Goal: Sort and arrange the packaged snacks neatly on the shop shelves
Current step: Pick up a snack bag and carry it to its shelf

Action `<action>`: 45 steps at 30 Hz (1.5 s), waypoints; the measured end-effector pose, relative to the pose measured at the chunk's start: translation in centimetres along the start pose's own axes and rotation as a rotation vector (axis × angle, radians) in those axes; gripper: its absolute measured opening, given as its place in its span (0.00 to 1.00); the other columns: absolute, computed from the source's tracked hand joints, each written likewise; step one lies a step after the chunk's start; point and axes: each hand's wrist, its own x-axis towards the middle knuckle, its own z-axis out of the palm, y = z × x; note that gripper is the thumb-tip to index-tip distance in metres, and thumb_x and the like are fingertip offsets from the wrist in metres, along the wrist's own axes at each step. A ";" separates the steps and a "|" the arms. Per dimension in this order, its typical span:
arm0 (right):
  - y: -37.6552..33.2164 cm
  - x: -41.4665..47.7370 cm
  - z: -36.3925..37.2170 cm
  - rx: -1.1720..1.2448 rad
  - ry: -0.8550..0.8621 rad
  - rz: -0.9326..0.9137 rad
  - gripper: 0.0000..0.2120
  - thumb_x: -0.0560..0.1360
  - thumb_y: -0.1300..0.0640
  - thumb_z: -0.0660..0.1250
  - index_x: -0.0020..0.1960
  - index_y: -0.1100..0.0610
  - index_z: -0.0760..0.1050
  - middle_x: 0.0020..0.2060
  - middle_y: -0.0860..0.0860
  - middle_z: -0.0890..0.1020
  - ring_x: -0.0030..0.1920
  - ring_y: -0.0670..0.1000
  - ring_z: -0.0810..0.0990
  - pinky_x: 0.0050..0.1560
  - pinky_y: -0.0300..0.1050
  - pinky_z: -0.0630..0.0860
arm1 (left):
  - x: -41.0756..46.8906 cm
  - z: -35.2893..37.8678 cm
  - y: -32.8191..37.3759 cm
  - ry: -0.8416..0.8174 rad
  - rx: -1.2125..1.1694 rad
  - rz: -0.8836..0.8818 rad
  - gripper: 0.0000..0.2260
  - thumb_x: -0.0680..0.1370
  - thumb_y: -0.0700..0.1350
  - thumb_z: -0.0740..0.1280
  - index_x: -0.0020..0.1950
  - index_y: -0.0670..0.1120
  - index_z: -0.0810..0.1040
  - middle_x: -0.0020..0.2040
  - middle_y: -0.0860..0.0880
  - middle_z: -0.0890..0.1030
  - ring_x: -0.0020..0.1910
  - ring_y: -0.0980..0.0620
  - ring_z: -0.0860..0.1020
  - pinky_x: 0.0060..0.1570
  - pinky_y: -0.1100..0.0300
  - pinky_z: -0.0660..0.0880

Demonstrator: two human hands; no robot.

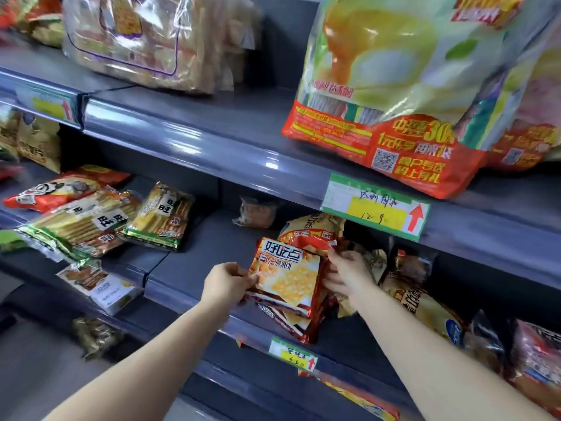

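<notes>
A red and orange cracker packet [287, 273] stands tilted on top of a small stack of like packets [291, 320] on the middle shelf [188, 287]. My left hand [226, 282] pinches the packet's left edge. My right hand [349, 273] grips its right side, fingers curled round the edge. Behind them lies another yellow and red packet [309, 227].
Green-edged biscuit packs [82, 223] and a second one [161, 217] lie to the left on the same shelf. Large snack bags [394, 86] fill the upper shelf. More packets [425, 302] crowd the right. Price tags [375, 206] hang on the shelf edges.
</notes>
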 end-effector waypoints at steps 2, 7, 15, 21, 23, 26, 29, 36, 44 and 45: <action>-0.2 1.8 0.8 0.061 0.003 0.101 0.27 0.77 0.49 0.67 0.70 0.60 0.65 0.63 0.60 0.74 0.57 0.59 0.77 0.46 0.47 0.78 | 1.3 0.7 -0.5 -0.002 0.003 -0.018 0.15 0.72 0.40 0.75 0.33 0.43 0.70 0.32 0.45 0.75 0.30 0.48 0.73 0.32 0.51 0.78; -0.4 4.9 2.4 0.071 0.038 0.160 0.24 0.76 0.45 0.66 0.65 0.60 0.70 0.58 0.60 0.75 0.53 0.56 0.75 0.44 0.45 0.75 | 3.2 1.3 -1.0 -0.056 0.052 -0.029 0.12 0.72 0.44 0.75 0.36 0.44 0.73 0.34 0.45 0.78 0.29 0.48 0.75 0.27 0.59 0.77; -2.9 4.5 5.4 0.144 0.152 -0.015 0.14 0.79 0.62 0.63 0.64 0.63 0.72 0.62 0.59 0.76 0.61 0.60 0.77 0.64 0.54 0.73 | 3.6 0.1 -1.0 -0.108 0.103 0.008 0.13 0.75 0.54 0.70 0.40 0.45 0.76 0.34 0.50 0.78 0.32 0.52 0.74 0.29 0.62 0.68; -6.2 1.6 8.3 0.550 -0.058 -0.013 0.10 0.79 0.68 0.58 0.55 0.56 0.71 0.55 0.57 0.78 0.52 0.51 0.80 0.65 0.44 0.72 | 3.1 -2.6 1.3 0.012 0.029 0.040 0.16 0.77 0.58 0.66 0.49 0.45 0.78 0.44 0.50 0.79 0.44 0.50 0.76 0.45 0.59 0.70; -6.5 1.2 10.2 0.643 -0.172 -0.002 0.08 0.77 0.68 0.62 0.52 0.57 0.73 0.50 0.56 0.79 0.47 0.53 0.80 0.48 0.45 0.81 | 3.0 -4.1 2.3 0.059 -0.128 0.031 0.21 0.76 0.61 0.66 0.55 0.43 0.77 0.50 0.50 0.79 0.49 0.49 0.77 0.46 0.59 0.71; -6.0 -0.2 13.2 0.587 -0.371 0.094 0.06 0.78 0.69 0.60 0.45 0.60 0.72 0.43 0.58 0.78 0.45 0.56 0.79 0.52 0.48 0.79 | 2.6 -6.9 3.4 0.061 -0.539 0.008 0.30 0.69 0.64 0.71 0.63 0.45 0.76 0.52 0.49 0.80 0.49 0.50 0.78 0.44 0.56 0.74; -5.1 -1.9 16.1 0.440 -0.590 0.141 0.05 0.78 0.66 0.60 0.51 0.59 0.73 0.46 0.59 0.80 0.43 0.54 0.80 0.47 0.45 0.79 | 2.2 -10.2 3.1 0.058 -0.846 0.019 0.36 0.61 0.60 0.77 0.64 0.44 0.75 0.55 0.42 0.82 0.54 0.44 0.80 0.51 0.49 0.79; -4.7 -3.5 23.7 -0.050 -0.619 0.033 0.18 0.72 0.69 0.66 0.58 0.55 0.71 0.45 0.55 0.80 0.44 0.54 0.78 0.53 0.53 0.74 | 2.3 -20.0 1.0 0.202 -0.946 0.005 0.21 0.69 0.42 0.74 0.61 0.41 0.77 0.53 0.43 0.84 0.50 0.44 0.82 0.52 0.47 0.79; -8.3 -7.2 33.9 -0.169 -0.600 -0.421 0.31 0.72 0.60 0.73 0.71 0.46 0.67 0.65 0.50 0.73 0.61 0.48 0.75 0.61 0.44 0.73 | 3.9 -33.1 0.0 0.225 -0.578 0.077 0.12 0.72 0.35 0.72 0.54 0.43 0.77 0.48 0.46 0.84 0.49 0.45 0.81 0.54 0.48 0.75; -8.6 -7.5 35.2 -0.213 -0.605 -0.453 0.31 0.71 0.60 0.74 0.70 0.45 0.67 0.67 0.51 0.73 0.63 0.51 0.74 0.63 0.48 0.73 | 4.3 -34.6 0.1 0.204 -0.553 0.089 0.14 0.72 0.34 0.72 0.56 0.42 0.76 0.49 0.45 0.84 0.49 0.44 0.82 0.56 0.45 0.75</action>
